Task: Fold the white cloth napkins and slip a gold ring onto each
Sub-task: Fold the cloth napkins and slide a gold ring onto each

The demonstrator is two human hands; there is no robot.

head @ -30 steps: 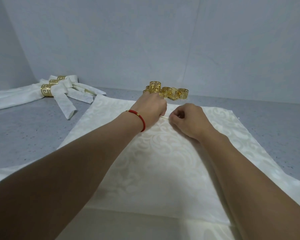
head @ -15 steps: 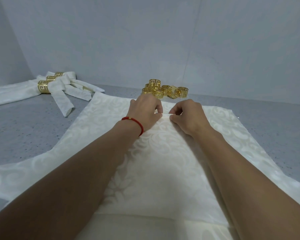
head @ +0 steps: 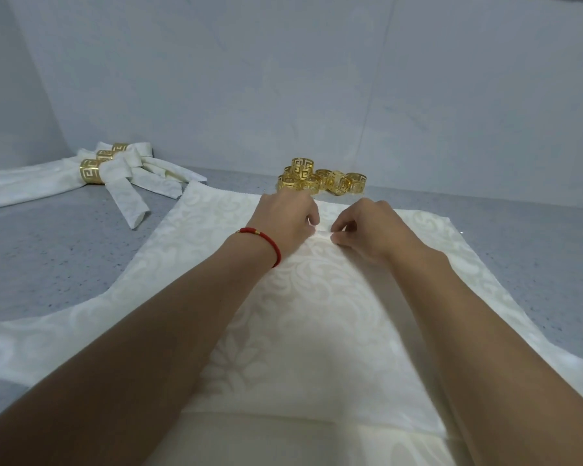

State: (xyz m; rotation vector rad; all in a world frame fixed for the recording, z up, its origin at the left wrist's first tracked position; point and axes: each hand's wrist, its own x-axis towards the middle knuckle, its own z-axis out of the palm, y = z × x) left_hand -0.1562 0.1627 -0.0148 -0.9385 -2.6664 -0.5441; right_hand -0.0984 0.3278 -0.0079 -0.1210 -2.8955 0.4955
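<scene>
- white damask napkin (head: 317, 314) lies spread flat on the grey speckled table (head: 48, 264), right in front of the person, w/ more cloth underneath at the near edge.
- left hand (head: 283, 223) and right hand (head: 367, 227) sit side by side near the napkin's far middle, fingers curled down; both look to be pinching a small raised ridge of cloth (head: 322, 233) between them. fingertips partly hidden, so exact grip is a judgement.
- red cord bracelet (head: 266, 240) on the left wrist.
- loose gold rings (head: 320, 179) piled just beyond the napkin's far edge, near the hands but not touching them.
- finished napkins w/ rings (head: 108, 169) lie at far left of the table, well apart from the work.
- handling, as judged: cloth is light, soft, limp; won't hold a crease unless pressed, and a pinch lifts only a local peak while the rest drags. woven pattern prob gives ok friction on the table, so it shouldn't slide much.
- best hold looks like the centre pinch for gathering, or the corners/edges for a flat fold; one hand should keep the gather tight while the other fetches a ring.
- rings look rigid, thin cut-out metal, light; take by the outer band. risk: bunched cloth too thick or springing open before the ring is on.
- step: early in this napkin, no ring on it yet.
</scene>
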